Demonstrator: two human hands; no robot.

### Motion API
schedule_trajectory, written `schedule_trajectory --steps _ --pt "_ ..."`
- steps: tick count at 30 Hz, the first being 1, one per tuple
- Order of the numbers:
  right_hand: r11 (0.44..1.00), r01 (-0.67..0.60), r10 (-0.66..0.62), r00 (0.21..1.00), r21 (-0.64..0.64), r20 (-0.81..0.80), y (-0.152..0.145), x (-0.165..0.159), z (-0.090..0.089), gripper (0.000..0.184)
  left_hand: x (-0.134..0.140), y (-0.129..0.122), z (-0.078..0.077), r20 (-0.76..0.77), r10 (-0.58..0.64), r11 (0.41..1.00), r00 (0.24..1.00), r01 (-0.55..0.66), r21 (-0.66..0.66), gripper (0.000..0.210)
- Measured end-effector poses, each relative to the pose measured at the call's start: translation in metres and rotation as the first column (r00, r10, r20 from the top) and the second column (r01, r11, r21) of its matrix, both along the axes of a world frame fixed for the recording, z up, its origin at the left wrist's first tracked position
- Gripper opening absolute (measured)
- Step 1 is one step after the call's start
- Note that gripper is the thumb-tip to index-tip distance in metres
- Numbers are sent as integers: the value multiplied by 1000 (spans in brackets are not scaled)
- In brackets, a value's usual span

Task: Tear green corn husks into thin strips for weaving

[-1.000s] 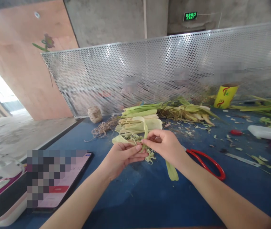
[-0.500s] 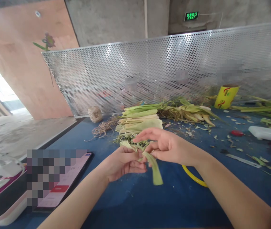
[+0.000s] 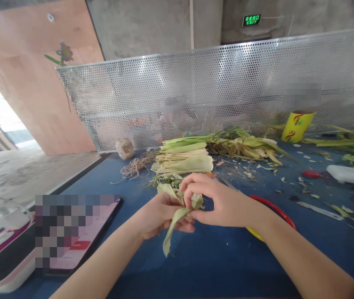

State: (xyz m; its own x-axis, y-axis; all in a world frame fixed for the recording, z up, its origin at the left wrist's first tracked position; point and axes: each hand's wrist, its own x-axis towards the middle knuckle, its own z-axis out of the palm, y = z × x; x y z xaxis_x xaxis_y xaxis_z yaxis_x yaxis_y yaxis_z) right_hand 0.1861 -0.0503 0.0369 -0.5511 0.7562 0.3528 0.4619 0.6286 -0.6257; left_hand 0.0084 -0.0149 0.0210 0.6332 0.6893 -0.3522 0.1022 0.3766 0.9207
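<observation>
Over the middle of the table, my left hand (image 3: 164, 211) is closed on a pale green corn husk (image 3: 173, 232). One strip of it hangs down and to the left, while a wider part spreads above the fingers. My right hand (image 3: 204, 197) pinches the same husk close beside the left, thumb and fingertips at the folded part. Just beyond the hands lie a stack of flat husks (image 3: 184, 162) and some small green sprigs (image 3: 167, 179). Under my right forearm are scissors with a red and yellow handle (image 3: 278, 209), partly hidden.
A phone (image 3: 80, 241) lies at left. Tangled twine (image 3: 136, 166) and a twine roll (image 3: 124, 148) sit at the back left. Behind the stack are leafy stalks (image 3: 251, 149) and a yellow roll (image 3: 298, 126). On the right are a knife blade (image 3: 320, 210) and a white glue gun (image 3: 351, 174).
The loose husk strip has swung from hanging right to hanging left. My right hand has curled its fingers in closer, and more of the red handle shows beside the forearm.
</observation>
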Motion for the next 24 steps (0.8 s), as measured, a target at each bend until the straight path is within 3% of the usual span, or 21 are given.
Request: schedule_trajectory --steps 6,10,14,21,24 --pt "992 -117 119 992 -42 38 3 -1 -2 10 0 -3 2 7 -119 993 993 119 27 11" --pt "999 -47 48 998 28 -35 6 2 -4 7 -1 -3 3 13 -135 990 991 134 30 10" --pt "1000 17 -17 1000 7 -16 5 4 -4 6 -1 -1 2 7 -116 993 993 116 8 8" --pt "973 -230 230 973 -4 -11 -5 7 3 43 -4 2 3 133 -104 985 986 120 -121 12" --pt "982 -187 187 982 -1 26 -7 4 3 33 -5 3 3 134 -101 987 986 116 -112 9"
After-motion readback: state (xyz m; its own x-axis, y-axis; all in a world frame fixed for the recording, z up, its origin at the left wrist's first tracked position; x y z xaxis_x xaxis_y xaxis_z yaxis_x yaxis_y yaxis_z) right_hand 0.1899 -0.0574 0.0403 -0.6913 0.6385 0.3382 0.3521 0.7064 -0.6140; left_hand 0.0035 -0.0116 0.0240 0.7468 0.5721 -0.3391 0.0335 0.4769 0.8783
